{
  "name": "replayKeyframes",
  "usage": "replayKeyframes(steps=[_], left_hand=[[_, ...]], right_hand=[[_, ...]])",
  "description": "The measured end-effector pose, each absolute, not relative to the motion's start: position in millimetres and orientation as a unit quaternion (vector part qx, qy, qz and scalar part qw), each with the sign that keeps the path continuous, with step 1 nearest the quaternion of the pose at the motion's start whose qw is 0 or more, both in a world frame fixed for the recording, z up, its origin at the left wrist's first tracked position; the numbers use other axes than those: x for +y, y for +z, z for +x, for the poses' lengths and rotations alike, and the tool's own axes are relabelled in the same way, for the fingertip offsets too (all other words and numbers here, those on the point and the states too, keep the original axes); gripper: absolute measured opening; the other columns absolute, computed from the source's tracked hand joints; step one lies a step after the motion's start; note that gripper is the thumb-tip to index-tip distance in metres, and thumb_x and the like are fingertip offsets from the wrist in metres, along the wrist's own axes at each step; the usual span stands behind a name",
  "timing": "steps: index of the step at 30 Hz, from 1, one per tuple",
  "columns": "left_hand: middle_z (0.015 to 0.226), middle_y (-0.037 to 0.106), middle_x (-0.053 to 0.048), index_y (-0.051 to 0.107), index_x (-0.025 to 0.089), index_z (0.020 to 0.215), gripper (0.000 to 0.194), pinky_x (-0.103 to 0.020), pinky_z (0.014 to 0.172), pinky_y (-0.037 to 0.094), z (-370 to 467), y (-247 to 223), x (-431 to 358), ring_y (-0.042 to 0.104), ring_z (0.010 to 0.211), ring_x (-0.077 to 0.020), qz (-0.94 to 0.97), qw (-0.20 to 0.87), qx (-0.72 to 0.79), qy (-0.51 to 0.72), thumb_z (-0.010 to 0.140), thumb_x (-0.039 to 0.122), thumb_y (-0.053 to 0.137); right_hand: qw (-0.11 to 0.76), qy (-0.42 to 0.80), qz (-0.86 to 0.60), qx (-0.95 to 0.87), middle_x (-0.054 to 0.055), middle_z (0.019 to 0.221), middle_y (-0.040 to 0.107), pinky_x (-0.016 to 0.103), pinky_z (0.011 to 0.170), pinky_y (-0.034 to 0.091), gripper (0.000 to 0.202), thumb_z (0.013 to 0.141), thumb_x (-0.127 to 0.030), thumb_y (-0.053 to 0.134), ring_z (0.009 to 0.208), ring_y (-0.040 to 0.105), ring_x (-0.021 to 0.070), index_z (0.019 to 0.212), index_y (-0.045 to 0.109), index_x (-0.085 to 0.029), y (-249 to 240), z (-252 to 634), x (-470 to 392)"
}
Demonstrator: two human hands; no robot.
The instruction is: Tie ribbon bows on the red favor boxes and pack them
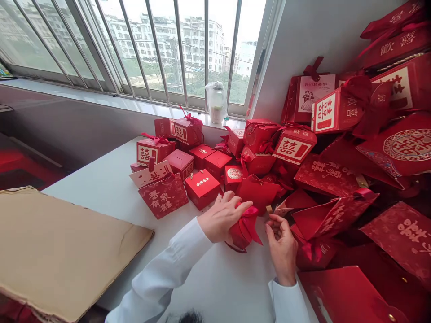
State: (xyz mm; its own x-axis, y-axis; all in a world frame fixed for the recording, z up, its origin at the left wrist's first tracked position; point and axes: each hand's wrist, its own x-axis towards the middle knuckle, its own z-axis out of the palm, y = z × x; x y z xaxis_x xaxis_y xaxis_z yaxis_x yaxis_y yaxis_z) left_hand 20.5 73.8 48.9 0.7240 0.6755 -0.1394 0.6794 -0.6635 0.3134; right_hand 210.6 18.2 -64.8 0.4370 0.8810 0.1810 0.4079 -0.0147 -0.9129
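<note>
On one table [101,181], the left hand [222,217], fingers splayed, holds one ribboned box [241,232]; the right hand [283,249] curls, grip unclear.

From my end I see one small red gift box [239,235], with a glossy, brighter red ribbon [249,219] gathered at its top and a broad tail hanging down its right side. It rests on the pale tabletop [215,278], its upper left covered, so I can't tell whether it stands level.
</note>
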Motion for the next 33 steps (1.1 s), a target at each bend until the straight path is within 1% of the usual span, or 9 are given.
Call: replayKeyframes(steps=[6,12,20,22,24,26,27,29,33], left_hand=[[0.124,0.046,-0.021,0.02,0.016,0.145,0.117,-0.055,0.091,0.039,49,49,92,0.038,0.115,-0.0364,0.923,0.084,0.344,-0.154,0.046,0.016,0.083],[0.126,0.045,-0.021,0.013,0.02,0.146,0.122,-0.064,0.089,0.035,51,48,103,0.042,0.11,-0.0354,0.925,0.103,0.316,-0.183,0.048,0.035,0.084],[0.126,0.05,-0.025,-0.002,0.013,0.148,0.135,-0.048,0.084,0.043,38,46,92,0.05,0.108,-0.0389,0.88,0.168,0.433,-0.102,0.05,0.055,0.081],[0.121,0.055,-0.02,0.009,0.013,0.147,0.121,-0.039,0.086,0.042,27,48,100,0.055,0.105,-0.0333,0.87,0.247,0.424,-0.056,0.057,0.056,0.077],[0.108,0.063,-0.012,0.029,0.014,0.142,0.088,-0.031,0.082,0.043,15,48,113,0.06,0.093,-0.0248,0.851,0.316,0.419,-0.016,0.073,0.055,0.065],[0.091,0.066,-0.008,0.053,0.014,0.123,0.051,-0.027,0.075,0.043,3,46,127,0.062,0.08,-0.0199,0.829,0.35,0.437,-0.005,0.087,0.05,0.047],[0.085,0.067,-0.007,0.06,0.013,0.112,0.042,-0.026,0.072,0.043,-2,43,132,0.062,0.076,-0.0189,0.819,0.359,0.448,-0.007,0.09,0.045,0.042],[0.081,0.067,-0.007,0.064,0.012,0.097,0.035,-0.025,0.067,0.044,-11,37,135,0.062,0.072,-0.0182,0.8,0.382,0.462,-0.009,0.09,0.037,0.041],[0.086,0.068,-0.008,0.064,0.012,0.095,0.026,-0.023,0.058,0.045,-22,24,121,0.064,0.071,-0.0176,0.77,0.449,0.452,-0.021,0.086,0.025,0.043]], right_hand=[[0.515,0.226,-0.678,-0.474,0.006,0.085,0.065,0.033,0.071,0.047,0.035,0.079,-0.042,0.054,0.075,0.063,0.0211,0.105,0.053,-0.019,-74,213,16],[0.514,0.235,-0.674,-0.475,0.006,0.086,0.065,0.033,0.072,0.047,0.037,0.077,-0.043,0.055,0.076,0.063,0.0213,0.106,0.053,-0.02,-72,217,14],[0.51,0.416,-0.587,-0.471,0.006,0.086,0.069,0.034,0.072,0.051,0.036,0.069,-0.033,0.061,0.084,0.065,0.0231,0.103,0.055,-0.021,-90,217,-1],[0.511,0.444,-0.566,-0.47,0.007,0.093,0.068,0.035,0.074,0.053,0.041,0.068,-0.028,0.061,0.09,0.065,0.0231,0.107,0.054,-0.021,-96,214,-10],[0.516,0.448,-0.566,-0.461,0.007,0.102,0.065,0.036,0.077,0.053,0.048,0.067,-0.025,0.064,0.095,0.063,0.0233,0.113,0.052,-0.022,-99,209,-19],[0.521,0.415,-0.591,-0.455,0.008,0.106,0.062,0.038,0.081,0.052,0.052,0.068,-0.026,0.065,0.098,0.061,0.0237,0.117,0.05,-0.022,-99,203,-27],[0.519,0.392,-0.605,-0.458,0.008,0.109,0.061,0.039,0.083,0.052,0.053,0.069,-0.028,0.066,0.099,0.06,0.0241,0.119,0.049,-0.023,-98,200,-32],[0.507,0.358,-0.619,-0.482,0.009,0.115,0.059,0.04,0.087,0.05,0.054,0.072,-0.03,0.065,0.104,0.058,0.025,0.123,0.046,-0.024,-97,190,-40],[0.469,0.348,-0.607,-0.539,0.01,0.132,0.05,0.043,0.095,0.045,0.066,0.074,-0.026,0.063,0.116,0.052,0.0276,0.134,0.036,-0.024,-102,169,-52]])
